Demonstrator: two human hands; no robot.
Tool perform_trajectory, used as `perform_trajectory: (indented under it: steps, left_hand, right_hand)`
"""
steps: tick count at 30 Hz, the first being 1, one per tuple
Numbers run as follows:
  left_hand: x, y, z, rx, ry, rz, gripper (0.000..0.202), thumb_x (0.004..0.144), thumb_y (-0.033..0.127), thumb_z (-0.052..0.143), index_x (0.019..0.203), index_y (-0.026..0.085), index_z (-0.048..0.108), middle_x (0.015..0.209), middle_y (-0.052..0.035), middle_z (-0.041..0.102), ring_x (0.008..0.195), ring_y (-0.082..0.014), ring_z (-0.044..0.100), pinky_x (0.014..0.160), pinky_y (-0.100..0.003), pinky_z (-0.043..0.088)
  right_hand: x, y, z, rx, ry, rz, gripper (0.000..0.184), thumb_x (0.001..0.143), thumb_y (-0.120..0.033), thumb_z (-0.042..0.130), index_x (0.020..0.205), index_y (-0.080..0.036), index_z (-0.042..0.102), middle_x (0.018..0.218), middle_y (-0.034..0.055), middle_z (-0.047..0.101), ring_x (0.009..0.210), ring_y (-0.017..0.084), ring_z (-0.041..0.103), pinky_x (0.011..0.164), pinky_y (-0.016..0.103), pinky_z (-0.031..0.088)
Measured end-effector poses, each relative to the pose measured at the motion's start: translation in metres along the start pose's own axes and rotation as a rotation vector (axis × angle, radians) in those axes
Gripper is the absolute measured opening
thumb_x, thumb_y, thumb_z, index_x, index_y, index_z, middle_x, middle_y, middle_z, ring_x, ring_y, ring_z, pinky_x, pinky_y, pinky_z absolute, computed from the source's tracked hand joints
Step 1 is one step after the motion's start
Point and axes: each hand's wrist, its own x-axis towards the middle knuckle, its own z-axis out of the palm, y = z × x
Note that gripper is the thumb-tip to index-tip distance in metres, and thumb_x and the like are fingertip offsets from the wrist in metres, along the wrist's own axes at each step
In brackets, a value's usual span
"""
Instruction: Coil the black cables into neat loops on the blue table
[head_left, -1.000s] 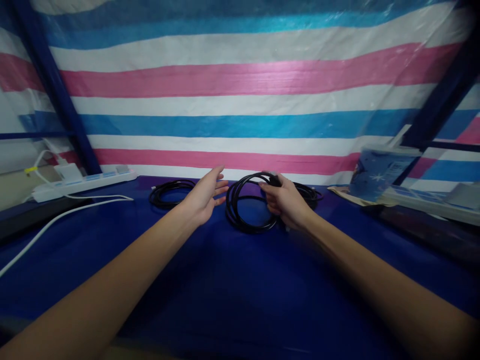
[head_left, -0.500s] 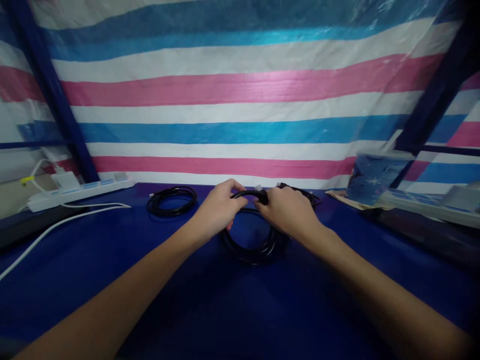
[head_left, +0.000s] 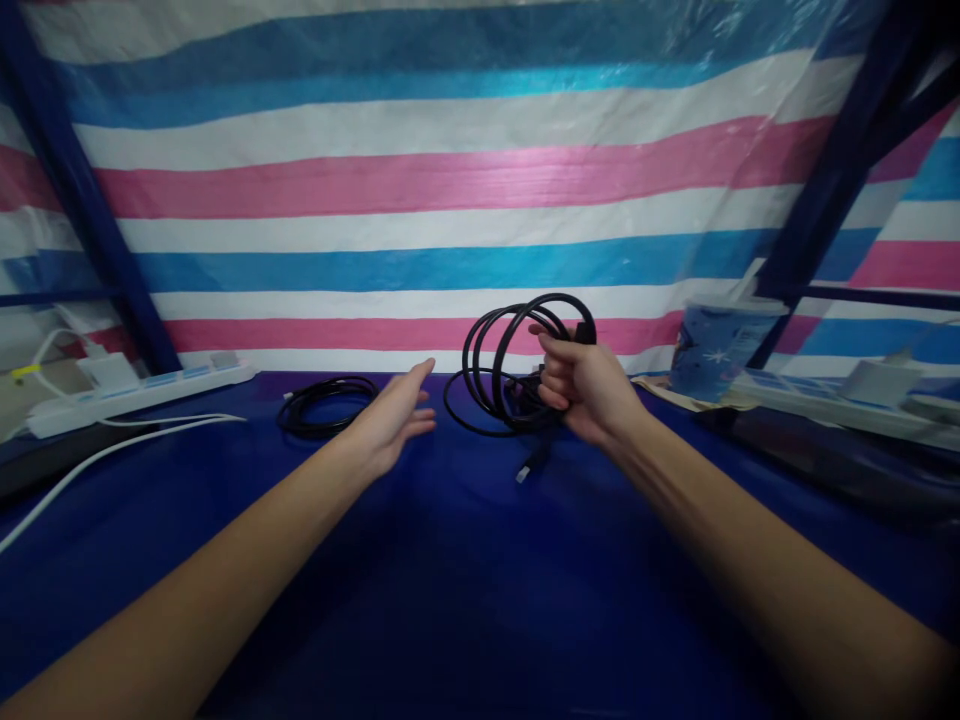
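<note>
My right hand (head_left: 581, 378) is closed around a coiled black cable (head_left: 480, 345) and holds it up over the blue table (head_left: 450, 590). The coil's loops spread to the left of my fingers. Below them hangs a plug (head_left: 523, 474) with a pale metal or clear tip. My left hand (head_left: 394, 415) is open, its fingers apart, between the held coil and a second coiled black cable (head_left: 319, 408) lying on the table. More dark cable sits behind my right hand, mostly hidden.
A white power strip (head_left: 180, 385) with an adapter and white cords lies at the left, another power strip (head_left: 810, 400) at the right. A blue cup (head_left: 720, 345) with a straw stands at the back right near a dark flat object (head_left: 795, 450). Striped sheeting (head_left: 450, 190) hangs behind.
My left hand has let go of the coil and moved left. My right hand has lifted and turned the coil upright, and a plug end now dangles.
</note>
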Motion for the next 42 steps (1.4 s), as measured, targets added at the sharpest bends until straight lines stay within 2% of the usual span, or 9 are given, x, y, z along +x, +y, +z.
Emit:
perform_trajectory:
  steps: [3, 9, 13, 16, 22, 29, 32, 38, 42]
  left_hand:
    - [-0.009, 0.002, 0.009, -0.250, -0.314, -0.115, 0.040, 0.084, 0.052, 0.050, 0.098, 0.014, 0.050, 0.089, -0.0101, 0.061, 0.075, -0.0166, 0.062, 0.073, -0.030, 0.049]
    - [-0.036, 0.010, 0.024, -0.095, -0.436, 0.211, 0.026, 0.080, 0.040, 0.060, 0.090, 0.017, 0.051, 0.069, 0.0017, 0.055, 0.049, -0.0077, 0.052, 0.058, -0.025, 0.047]
    - [-0.036, 0.008, 0.023, 0.075, -0.358, 0.164, 0.009, 0.080, 0.024, 0.058, 0.085, 0.019, 0.053, 0.046, 0.0116, 0.026, 0.033, -0.0027, 0.024, 0.040, -0.019, 0.032]
    - [-0.030, 0.010, 0.019, 0.198, -0.250, 0.259, 0.007, 0.079, 0.024, 0.057, 0.083, 0.018, 0.057, 0.045, 0.0101, 0.030, 0.033, -0.0034, 0.024, 0.035, -0.019, 0.023]
    - [-0.023, 0.013, 0.015, 0.245, -0.147, 0.499, 0.015, 0.077, 0.024, 0.059, 0.088, 0.016, 0.066, 0.045, 0.0075, 0.039, 0.035, -0.0050, 0.028, 0.039, -0.022, 0.022]
    - [0.000, 0.014, -0.002, 0.303, 0.134, 0.794, 0.025, 0.084, 0.040, 0.054, 0.083, 0.017, 0.064, 0.081, -0.0040, 0.063, 0.080, -0.0149, 0.055, 0.075, -0.027, 0.040]
    - [0.013, 0.010, -0.014, 0.107, 0.358, 0.634, 0.017, 0.085, 0.030, 0.051, 0.094, 0.018, 0.058, 0.094, -0.0064, 0.062, 0.089, -0.0169, 0.056, 0.083, -0.031, 0.039]
    - [-0.005, -0.011, 0.024, -0.182, -0.390, 0.225, 0.057, 0.052, 0.000, 0.073, 0.105, 0.016, 0.059, 0.117, -0.0093, 0.061, 0.113, -0.0204, 0.053, 0.091, -0.030, 0.041]
    - [-0.030, -0.008, 0.047, -0.466, -0.391, 0.198, 0.009, 0.075, 0.021, 0.065, 0.077, 0.015, 0.058, 0.071, -0.0011, 0.065, 0.073, -0.0110, 0.062, 0.080, -0.026, 0.046]
  right_hand:
    - [0.003, 0.006, -0.004, -0.099, -0.039, 0.048, 0.016, 0.078, -0.020, 0.056, 0.093, -0.018, 0.052, 0.046, -0.0116, 0.016, 0.038, 0.005, 0.011, 0.036, 0.022, 0.013]
    - [0.003, 0.024, 0.002, -0.645, -0.071, -0.209, 0.037, 0.076, -0.018, 0.054, 0.112, -0.022, 0.054, 0.063, -0.0013, 0.051, 0.050, 0.012, 0.044, 0.049, 0.027, 0.034]
    - [-0.004, 0.022, 0.007, -1.171, -0.041, -0.364, 0.013, 0.076, -0.017, 0.049, 0.077, -0.016, 0.061, 0.072, 0.0097, 0.059, 0.068, 0.021, 0.054, 0.064, 0.035, 0.036]
    - [-0.008, 0.015, 0.009, -1.344, 0.076, -0.466, 0.016, 0.076, -0.026, 0.056, 0.064, -0.015, 0.058, 0.071, 0.0128, 0.058, 0.071, 0.025, 0.055, 0.063, 0.036, 0.035]
    - [-0.005, 0.023, 0.015, -0.480, -0.308, -0.076, 0.023, 0.081, -0.033, 0.053, 0.062, -0.018, 0.052, 0.042, -0.0038, 0.043, 0.037, 0.009, 0.041, 0.042, 0.025, 0.034]
    - [-0.003, 0.015, 0.013, 0.002, 0.001, -0.060, 0.006, 0.078, -0.016, 0.056, 0.081, -0.014, 0.061, 0.039, -0.0119, 0.022, 0.032, 0.004, 0.017, 0.033, 0.020, 0.017]
    - [0.002, -0.001, 0.001, 0.186, 0.093, -0.075, 0.009, 0.083, -0.016, 0.051, 0.084, -0.014, 0.059, 0.038, -0.0125, 0.018, 0.034, 0.004, 0.012, 0.034, 0.019, 0.018]
    - [0.008, 0.003, -0.006, 0.142, 0.127, -0.026, 0.007, 0.082, -0.018, 0.047, 0.079, -0.017, 0.054, 0.037, -0.0129, 0.017, 0.033, 0.005, 0.014, 0.036, 0.020, 0.023]
    - [0.004, 0.032, 0.005, -0.051, 0.078, -0.015, 0.005, 0.075, -0.020, 0.056, 0.077, -0.016, 0.059, 0.037, -0.0099, 0.035, 0.031, 0.007, 0.030, 0.037, 0.023, 0.028]
